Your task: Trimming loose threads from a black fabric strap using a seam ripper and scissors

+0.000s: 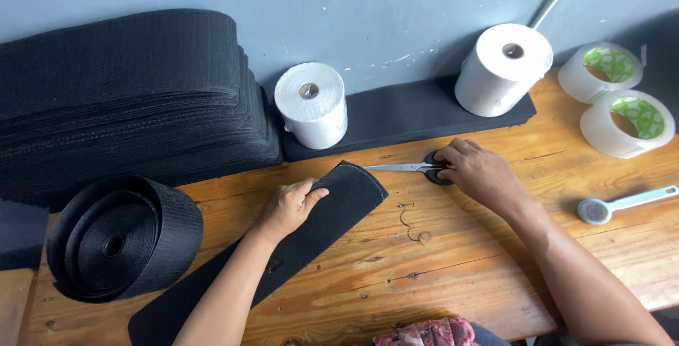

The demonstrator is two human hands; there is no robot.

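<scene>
Head view, looking down on a wooden table (453,275) set against a grey-blue wall. The left hand (288,206) lies palm-down on a black fabric strip (311,233), fingers loosely curled over its rounded end, pressing it flat rather than pinching it. The strip runs from under that hand diagonally down toward the table's near left edge.

The right hand (481,173) rests on the black handles of a pair of scissors (414,168), which lie flat on the table just right of the strip's end. The blades point left toward the strip, their tip nearly meeting its edge. The fingers seem to close over the handles, though whether they pass through the loops is hard to tell.

A roll of black webbing (120,240) sits at the left, a stack of black fabric (127,91) behind it. Two white rolls (312,105) stand by the wall, two rolls of clear tape (626,116) at the right, a small brush (622,204) below them.
</scene>
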